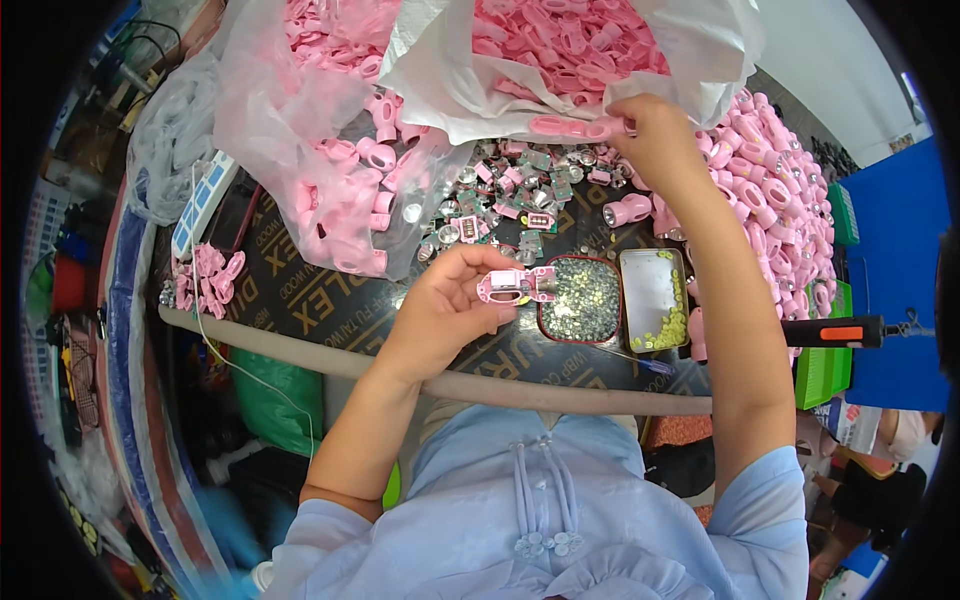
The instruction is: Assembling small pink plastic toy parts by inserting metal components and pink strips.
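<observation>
On a dark, printed surface, seen from above, a seated person in a pale blue top works among heaps of pink plastic parts. The left hand is closed in a pinch, thumb and fingers around a small open pink housing with pale and metallic parts inside, held above the near middle of the surface. The right hand stretches to the lip of a white bag, fingers closed on the end of a long pink shell piece.

The housing on the left looks part-assembled: parts are in it, but its top is uncovered. A large pile of pink bodies at right seems further along, though I cannot tell if they are finished. Much looks left to do: the white bag and a clear bag hold loose shells, circuit boards and reflectors lie scattered, and a red-rimmed tray and a metal tin hold tiny pieces.
</observation>
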Demonstrator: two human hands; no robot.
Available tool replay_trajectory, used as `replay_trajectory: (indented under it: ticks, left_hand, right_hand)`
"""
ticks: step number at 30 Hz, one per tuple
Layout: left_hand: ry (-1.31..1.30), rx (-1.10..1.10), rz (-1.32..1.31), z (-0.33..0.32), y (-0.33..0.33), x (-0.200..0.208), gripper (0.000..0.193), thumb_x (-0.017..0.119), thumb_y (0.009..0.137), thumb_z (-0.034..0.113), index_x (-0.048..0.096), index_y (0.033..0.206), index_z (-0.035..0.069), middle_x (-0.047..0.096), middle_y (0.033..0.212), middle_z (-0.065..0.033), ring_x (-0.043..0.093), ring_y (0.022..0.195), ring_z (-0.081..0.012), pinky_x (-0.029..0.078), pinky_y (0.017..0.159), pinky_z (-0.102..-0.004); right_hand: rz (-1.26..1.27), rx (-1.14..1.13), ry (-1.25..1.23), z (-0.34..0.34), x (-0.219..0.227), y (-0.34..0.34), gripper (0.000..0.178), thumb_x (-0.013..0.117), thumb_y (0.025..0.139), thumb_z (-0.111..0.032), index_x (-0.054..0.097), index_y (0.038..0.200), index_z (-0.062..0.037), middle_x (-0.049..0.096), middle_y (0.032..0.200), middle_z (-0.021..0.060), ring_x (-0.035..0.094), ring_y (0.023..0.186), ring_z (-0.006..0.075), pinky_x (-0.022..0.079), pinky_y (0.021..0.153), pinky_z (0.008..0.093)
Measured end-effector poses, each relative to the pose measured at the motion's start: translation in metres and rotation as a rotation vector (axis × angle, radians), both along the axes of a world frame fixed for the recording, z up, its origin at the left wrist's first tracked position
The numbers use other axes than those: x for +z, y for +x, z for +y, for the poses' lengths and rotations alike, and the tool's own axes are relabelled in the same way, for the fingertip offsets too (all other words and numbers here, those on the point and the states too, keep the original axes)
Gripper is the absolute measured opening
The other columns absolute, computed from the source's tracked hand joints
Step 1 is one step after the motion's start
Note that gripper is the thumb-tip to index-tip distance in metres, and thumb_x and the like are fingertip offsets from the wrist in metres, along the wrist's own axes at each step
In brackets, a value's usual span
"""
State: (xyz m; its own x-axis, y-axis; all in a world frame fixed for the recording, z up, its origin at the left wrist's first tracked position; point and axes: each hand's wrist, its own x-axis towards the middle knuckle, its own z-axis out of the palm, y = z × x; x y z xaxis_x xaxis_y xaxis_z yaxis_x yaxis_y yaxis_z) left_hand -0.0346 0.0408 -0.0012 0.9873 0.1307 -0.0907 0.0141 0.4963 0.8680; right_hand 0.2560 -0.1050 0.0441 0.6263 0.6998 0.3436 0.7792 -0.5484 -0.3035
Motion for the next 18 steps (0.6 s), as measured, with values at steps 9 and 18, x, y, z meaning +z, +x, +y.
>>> replay_trajectory:
  ticks: [9,18]
  left_hand:
    - [0.01,0.075,-0.192,-0.022,0.014,-0.003,0.054,0.068,0.084,-0.013,0.047,0.132,0.001,0.058,0.124,-0.0106,0.061,0.113,-0.0163,0.052,0.096,-0.0295]
    - [0.091,0.042,-0.189,-0.032,0.017,0.005,0.06,0.069,0.082,-0.014,0.046,0.136,0.002,0.058,0.121,-0.0085,0.06,0.114,-0.0154,0.051,0.096,-0.0281]
  right_hand:
    - [1.026,0.352,0.709,-0.048,0.007,-0.135,0.042,0.08,0.076,0.004,0.069,0.116,0.0028,0.066,0.12,0.0122,0.063,0.111,0.019,0.051,0.097,0.0316]
    - [0.999,0.354,0.666,-0.062,-0.013,-0.156,0.041,0.079,0.075,0.006,0.071,0.114,-0.0021,0.066,0.119,0.0124,0.063,0.111,0.0206,0.048,0.098,0.0327]
